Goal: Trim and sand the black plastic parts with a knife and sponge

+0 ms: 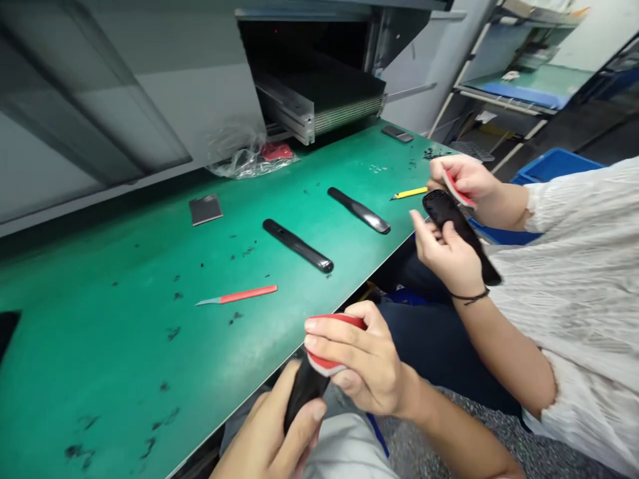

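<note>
My left hand (269,432) sits at the bottom of the view, wrapped around a long black plastic part (303,392). Its upper end points toward my right hand (359,359), which pinches a curved red-and-white pad (324,363) against that part. Two similar black parts (298,245) lie on the green bench mat (104,346), beyond my hands. A red-handled craft knife (248,294) lies on the mat, nearer my hands than a yellow utility knife (409,193).
A co-worker's hands (449,226) at the right hold a black part and red pad. Dark shavings (174,332) are scattered on the mat. A dark square pad (206,209), a plastic bag (252,159), a metal cabinet (124,100) and a blue crate (554,166) stand nearby.
</note>
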Motion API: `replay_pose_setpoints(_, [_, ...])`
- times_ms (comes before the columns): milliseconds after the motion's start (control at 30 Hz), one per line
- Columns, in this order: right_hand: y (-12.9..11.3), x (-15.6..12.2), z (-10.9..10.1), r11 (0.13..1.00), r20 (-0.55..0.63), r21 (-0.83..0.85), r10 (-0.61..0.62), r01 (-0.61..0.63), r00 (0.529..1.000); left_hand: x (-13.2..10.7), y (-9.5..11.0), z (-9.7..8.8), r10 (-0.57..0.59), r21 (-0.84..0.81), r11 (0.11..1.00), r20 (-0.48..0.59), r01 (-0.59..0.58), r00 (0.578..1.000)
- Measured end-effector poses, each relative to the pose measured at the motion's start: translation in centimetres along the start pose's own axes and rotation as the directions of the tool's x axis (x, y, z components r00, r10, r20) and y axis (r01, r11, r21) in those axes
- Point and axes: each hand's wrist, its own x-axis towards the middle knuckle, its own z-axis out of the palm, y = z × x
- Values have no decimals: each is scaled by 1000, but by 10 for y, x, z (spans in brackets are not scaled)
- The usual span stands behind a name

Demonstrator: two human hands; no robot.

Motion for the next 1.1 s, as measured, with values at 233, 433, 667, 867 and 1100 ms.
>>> replay_pose_setpoints(233, [13,15,-8,994,319,109,-45,10,947,2,-3,-12,77,415,906,45,-88,996])
replay_pose_setpoints(433, [4,0,6,660,24,663,453,-353,891,-5,-4,-22,-6,18,1000,24,5,1000])
replay_pose_setpoints(667, [-16,-5,49,89,224,908,721,-408,656,-6,-3,-8,24,-369,928,-59,-44,998])
replay_pose_setpoints(867, [-20,0,57,3,224,934,775,-358,590,-2,-7,0,43,-456,889,-27,-50,999])
replay_pose_setpoints(1100, [-25,6,62,40,146,952,814,-304,563,1,-8,6,59,-492,869,11,-46,998])
